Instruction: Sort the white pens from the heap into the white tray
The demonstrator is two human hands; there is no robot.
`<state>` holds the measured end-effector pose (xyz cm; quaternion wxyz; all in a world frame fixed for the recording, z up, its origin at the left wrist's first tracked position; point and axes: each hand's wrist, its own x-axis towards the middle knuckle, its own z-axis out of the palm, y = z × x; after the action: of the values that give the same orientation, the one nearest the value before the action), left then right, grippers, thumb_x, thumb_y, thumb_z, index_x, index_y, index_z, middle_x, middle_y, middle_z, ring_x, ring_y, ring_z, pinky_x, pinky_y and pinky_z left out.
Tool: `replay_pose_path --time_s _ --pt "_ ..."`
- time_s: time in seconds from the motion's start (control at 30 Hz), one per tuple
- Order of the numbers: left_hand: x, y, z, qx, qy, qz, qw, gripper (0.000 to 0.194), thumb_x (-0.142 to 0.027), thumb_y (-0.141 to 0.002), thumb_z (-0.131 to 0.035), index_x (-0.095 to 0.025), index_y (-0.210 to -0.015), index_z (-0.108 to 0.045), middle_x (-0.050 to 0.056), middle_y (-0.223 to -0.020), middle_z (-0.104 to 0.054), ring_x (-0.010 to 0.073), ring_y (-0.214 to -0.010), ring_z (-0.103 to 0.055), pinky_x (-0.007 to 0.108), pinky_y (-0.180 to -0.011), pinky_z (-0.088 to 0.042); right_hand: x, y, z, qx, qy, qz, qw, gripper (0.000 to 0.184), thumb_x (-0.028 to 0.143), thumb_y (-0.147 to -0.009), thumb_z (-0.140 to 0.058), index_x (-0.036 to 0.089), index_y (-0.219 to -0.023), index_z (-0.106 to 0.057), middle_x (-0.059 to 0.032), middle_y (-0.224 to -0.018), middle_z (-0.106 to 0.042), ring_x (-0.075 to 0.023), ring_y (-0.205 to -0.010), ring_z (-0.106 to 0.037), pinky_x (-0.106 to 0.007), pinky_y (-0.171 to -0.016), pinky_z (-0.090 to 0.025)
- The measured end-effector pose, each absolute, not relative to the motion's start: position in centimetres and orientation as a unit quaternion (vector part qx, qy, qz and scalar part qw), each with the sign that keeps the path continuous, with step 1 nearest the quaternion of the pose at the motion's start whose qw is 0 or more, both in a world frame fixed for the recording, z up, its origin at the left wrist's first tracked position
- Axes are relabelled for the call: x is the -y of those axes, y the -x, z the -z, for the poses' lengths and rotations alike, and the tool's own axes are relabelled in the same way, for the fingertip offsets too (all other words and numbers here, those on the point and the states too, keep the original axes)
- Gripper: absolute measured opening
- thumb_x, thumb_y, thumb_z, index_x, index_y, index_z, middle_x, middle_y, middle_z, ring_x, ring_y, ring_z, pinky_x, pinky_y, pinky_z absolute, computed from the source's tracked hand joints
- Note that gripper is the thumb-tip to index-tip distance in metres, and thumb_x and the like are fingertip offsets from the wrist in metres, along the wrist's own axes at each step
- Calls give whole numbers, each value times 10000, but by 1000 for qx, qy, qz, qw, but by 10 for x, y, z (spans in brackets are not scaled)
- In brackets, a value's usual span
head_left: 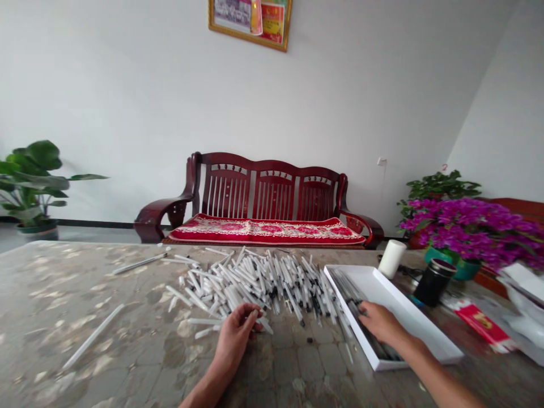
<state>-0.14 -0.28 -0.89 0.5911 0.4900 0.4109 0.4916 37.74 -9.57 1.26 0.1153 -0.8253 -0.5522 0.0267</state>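
Observation:
A wide heap of white, translucent pen-like tubes, some with dark ends, is spread over the middle of the table. At its near edge my left hand is closed, thumb and fingers pinched together. Whatever they hold is too small to make out. To the right lies a shallow white box, slanting away from me. Slim dark pens line its left side. My right hand reaches into the box with fingers curled down onto these pens; its fingertips are partly hidden. One small black piece lies between my hands.
Single tubes lie on the left of the patterned table. Beyond the box stand a white roll, a black cylinder and purple flowers. A red packet lies at right. Behind the table is a wooden bench.

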Motion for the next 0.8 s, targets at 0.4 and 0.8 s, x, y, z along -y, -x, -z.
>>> replay_pose_path --time_s 0.4,0.8 --pt "2 0 23 -424 -612 -459 484 85 -287 -687 -662 -231 -697 -726 18 -613 -711 208 -578 -626 272 -578 -437 48 -228 -56 635 737 -89 215 239 356 -953 -611 222 -1142 -671 -77 -1204 -668 -229 -1005 -660 -352 -827 -543" --pt "-17 3 24 -421 -422 -547 587 242 -393 -628 -701 -202 -762 -640 -1 -625 -669 158 -497 -599 249 -452 -417 -32 -139 -32 636 731 -84 234 310 369 -967 -610 224 -1240 -611 -70 -1294 -606 -225 -1088 -629 -417 -913 -555"
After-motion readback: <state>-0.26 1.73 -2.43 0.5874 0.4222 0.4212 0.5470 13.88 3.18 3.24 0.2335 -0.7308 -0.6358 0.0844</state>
